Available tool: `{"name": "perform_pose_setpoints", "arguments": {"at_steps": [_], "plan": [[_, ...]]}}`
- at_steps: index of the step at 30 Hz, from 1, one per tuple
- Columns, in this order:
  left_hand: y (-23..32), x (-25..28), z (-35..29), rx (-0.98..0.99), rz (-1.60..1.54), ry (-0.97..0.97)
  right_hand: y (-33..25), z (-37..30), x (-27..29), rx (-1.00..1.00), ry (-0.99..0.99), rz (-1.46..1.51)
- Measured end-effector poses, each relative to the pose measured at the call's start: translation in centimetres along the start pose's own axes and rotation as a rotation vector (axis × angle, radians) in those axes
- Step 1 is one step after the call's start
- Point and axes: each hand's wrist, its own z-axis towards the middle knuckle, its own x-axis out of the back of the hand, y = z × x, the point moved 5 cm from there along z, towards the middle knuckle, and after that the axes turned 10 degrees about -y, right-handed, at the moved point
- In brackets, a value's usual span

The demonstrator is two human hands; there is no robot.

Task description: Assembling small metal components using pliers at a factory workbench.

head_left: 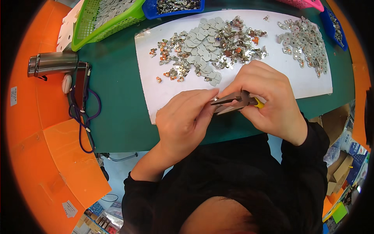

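Head view: both bare hands meet at the near edge of the white sheet (146, 80), and the action is right at the fingertips. The right hand (272, 87) has its fingers wrapped firmly around a pair of long-nose pliers (240, 100), a yellow handle (258, 103) peeking from the grip, the nose pointing across to the left. Jaws slightly parted there, a narrow gap between them!

Over to the left hand (181, 117): thumb and forefinger drawn together in a tight pinch on a small shiny metal piece (215, 99), right at the pliers' tips. Whether the jaws bite on it too, I can't tell from here.

Beyond the hands, the sheet is busy: flat grey plates (202, 41) heaped in the middle, small metal fittings (177, 54) to their left, some copper-coloured, and more fittings (239, 45) to their right. Well apart, on the right side, lies a spread of small silvery tabs (306, 46).

Around it, the green tabletop (113, 109) carries a green basket (111, 34) of grey plates at the far left, a blue tray (175, 15) of metal parts just beside it, and a steel cup (56, 64) out on the left.
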Motion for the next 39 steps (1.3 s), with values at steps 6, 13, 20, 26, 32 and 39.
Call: {"name": "perform_pose_setpoints", "arguments": {"at_steps": [6, 13, 20, 26, 32, 39], "plan": [[0.6, 0.7, 0.4, -0.123, 0.152, 0.036, 0.6, -0.2, 0.1, -0.036, 0.010, 0.135], [0.3, 1.5, 0.5, -0.022, -0.003, 0.035, -0.2, -0.6, 0.3, 0.038, 0.091, -0.466], [0.4, 1.4, 0.0, -0.065, 0.016, 0.080, -0.3, -0.4, -0.2, 0.014, 0.074, -0.422], [0.3, 1.3, -0.3, -0.056, -0.002, 0.143, 0.0, -0.5, -1.2, -0.021, 0.070, -0.259], [0.0, 1.0, -0.7, -0.022, -0.017, 0.160, 0.2, -0.6, -1.8, -0.076, 0.016, -0.180], [-0.4, 1.0, -0.6, 0.023, -0.095, 0.099, 0.0, -0.5, -0.9, -0.041, 0.016, -0.224]]}}
